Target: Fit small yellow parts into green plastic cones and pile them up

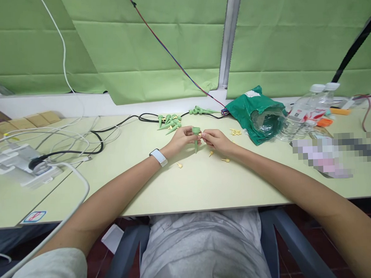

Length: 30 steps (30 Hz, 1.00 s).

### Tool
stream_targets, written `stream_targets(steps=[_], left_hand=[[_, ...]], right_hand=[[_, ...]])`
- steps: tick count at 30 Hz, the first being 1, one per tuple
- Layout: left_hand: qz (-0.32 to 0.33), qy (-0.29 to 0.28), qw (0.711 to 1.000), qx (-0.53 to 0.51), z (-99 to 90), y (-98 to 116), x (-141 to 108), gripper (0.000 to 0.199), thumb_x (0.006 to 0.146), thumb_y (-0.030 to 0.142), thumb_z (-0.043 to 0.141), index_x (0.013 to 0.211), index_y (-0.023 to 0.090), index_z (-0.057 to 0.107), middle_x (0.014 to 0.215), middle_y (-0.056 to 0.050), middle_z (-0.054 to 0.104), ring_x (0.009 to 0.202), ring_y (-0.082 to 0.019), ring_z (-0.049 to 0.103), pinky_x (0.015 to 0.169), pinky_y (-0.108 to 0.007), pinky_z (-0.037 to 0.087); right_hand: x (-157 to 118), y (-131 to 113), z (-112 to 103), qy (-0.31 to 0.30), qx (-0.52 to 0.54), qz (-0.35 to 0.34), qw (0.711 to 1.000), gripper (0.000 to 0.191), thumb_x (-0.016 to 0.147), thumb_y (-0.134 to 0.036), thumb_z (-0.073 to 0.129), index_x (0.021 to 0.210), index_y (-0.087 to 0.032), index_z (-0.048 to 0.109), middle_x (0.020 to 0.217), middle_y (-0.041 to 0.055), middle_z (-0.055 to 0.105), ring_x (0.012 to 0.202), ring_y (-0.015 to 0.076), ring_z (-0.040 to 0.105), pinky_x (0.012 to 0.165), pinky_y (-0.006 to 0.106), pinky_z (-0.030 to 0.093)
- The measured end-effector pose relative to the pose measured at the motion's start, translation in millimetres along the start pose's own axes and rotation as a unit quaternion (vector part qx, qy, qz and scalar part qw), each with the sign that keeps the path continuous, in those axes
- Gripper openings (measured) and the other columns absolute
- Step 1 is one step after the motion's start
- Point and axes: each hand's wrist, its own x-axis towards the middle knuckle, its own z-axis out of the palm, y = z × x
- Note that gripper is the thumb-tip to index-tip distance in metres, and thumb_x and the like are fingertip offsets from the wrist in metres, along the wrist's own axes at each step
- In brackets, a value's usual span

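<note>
Two hands work close together near the middle of the pale green tabletop point(200, 187), and both grips are closed on one green plastic spike point(196, 139). The spike stands point-down between them, tilted very slightly, its tip just above the tabletop. The left hand point(181, 140), with a white watch point(158, 157) on its wrist, pinches the spike's upper end from one side. The right hand point(214, 139) closes its fingertips point(203, 135) on the other side, where a sliver of cream plastic point(200, 135) shows; I cannot tell whether that is a separate piece.

Small cream pieces lie loose around the hands: one point(210, 153) just below the grips, others point(225, 160) point(179, 165) farther toward the front, and a small heap point(235, 132) beyond the right hand. A cluster of more green spikes point(169, 123) sits just past the left hand, with a row of green parts point(201, 110) farther on. A black cable point(147, 117) runs along the far edge, beside a crumpled green plastic bag point(252, 111). The hands sit well back from the tabletop's front edge, and both forearms stretch across it from there. Clear plastic bottles point(307, 109) stand off to the right, and a power strip point(20, 162) lies far left.
</note>
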Motion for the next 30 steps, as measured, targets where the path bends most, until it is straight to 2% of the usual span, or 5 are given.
stream_targets(steps=[5,12,20,26,30], left_hand=[[-0.032,-0.017,0.999,0.008,-4.2,0,0,0.029,0.073,0.036,0.085,0.092,0.017,0.074,0.097,-0.008,0.075,0.087,-0.022,0.075,0.089,-0.04,0.059],[-0.059,-0.029,0.997,-0.035,-2.8,-3,1,0.03,0.071,0.033,0.088,0.089,0.014,0.074,0.098,-0.011,0.075,0.082,-0.021,0.074,0.086,-0.038,0.06],[-0.038,-0.009,0.999,-0.032,0.3,-3,1,0.033,0.071,0.035,0.089,0.092,0.017,0.072,0.096,-0.006,0.074,0.086,-0.018,0.073,0.089,-0.038,0.058],[-0.056,0.079,0.995,0.02,-7.0,-2,6,0.048,0.065,0.039,0.092,0.101,0.018,0.067,0.085,-0.006,0.075,0.082,-0.022,0.075,0.08,-0.036,0.058],[-0.026,0.206,0.972,0.109,-44.9,-4,24,0.037,0.066,0.037,0.09,0.089,0.016,0.071,0.082,-0.009,0.076,0.076,-0.023,0.072,0.077,-0.038,0.057]], right_hand=[[-2,-7,-9,-0.023,-0.146,-0.045,0.988,0.042,0.102,-0.051,0.047,0.074,-0.021,0.055,0.058,-0.0039,0.047,0.058,0.0141,0.041,0.057,0.028,0.032],[-3,-16,-15,-0.044,-0.33,-0.111,0.936,0.031,0.105,-0.037,0.04,0.085,-0.021,0.056,0.078,0.0029,0.062,0.07,0.0176,0.05,0.069,0.03,0.036],[-4,-10,-14,-0.013,-0.288,-0.086,0.954,0.034,0.107,-0.042,0.038,0.085,-0.021,0.055,0.075,-0.0005,0.059,0.069,0.0167,0.05,0.069,0.029,0.035],[-2,0,-8,0.065,-0.236,-0.046,0.969,0.04,0.104,-0.049,0.044,0.078,-0.021,0.056,0.067,-0.0026,0.054,0.067,0.0159,0.047,0.066,0.029,0.033],[1,7,-16,0.077,-0.249,-0.008,0.965,0.033,0.101,-0.046,0.05,0.082,-0.021,0.058,0.068,-0.0029,0.055,0.067,0.0164,0.048,0.065,0.029,0.032]])
